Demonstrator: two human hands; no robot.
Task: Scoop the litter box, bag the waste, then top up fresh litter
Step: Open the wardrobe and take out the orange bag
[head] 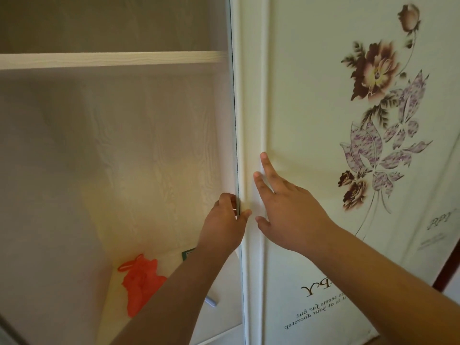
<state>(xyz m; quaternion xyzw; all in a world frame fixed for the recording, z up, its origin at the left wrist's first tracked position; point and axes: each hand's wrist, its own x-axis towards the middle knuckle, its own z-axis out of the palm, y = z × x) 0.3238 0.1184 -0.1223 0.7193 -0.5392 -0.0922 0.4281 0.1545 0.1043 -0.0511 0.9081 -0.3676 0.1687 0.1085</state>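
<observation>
I face an open wardrobe with a sliding door [254, 100] printed with flowers. My left hand [225, 220] grips the door's left edge, fingers wrapped around it and thumb on the front. My right hand [283, 207] lies flat on the door's frame strip beside it, fingers spread. Low down inside the wardrobe lies an orange plastic bag [139, 282]. No litter box, scoop or litter is in view.
A white wood-grain shelf [112, 59] crosses the wardrobe interior above. A small green-edged item [188, 252] and a grey handle-like piece [211, 301] sit near my left forearm. A dark red frame [445, 270] shows at the far right.
</observation>
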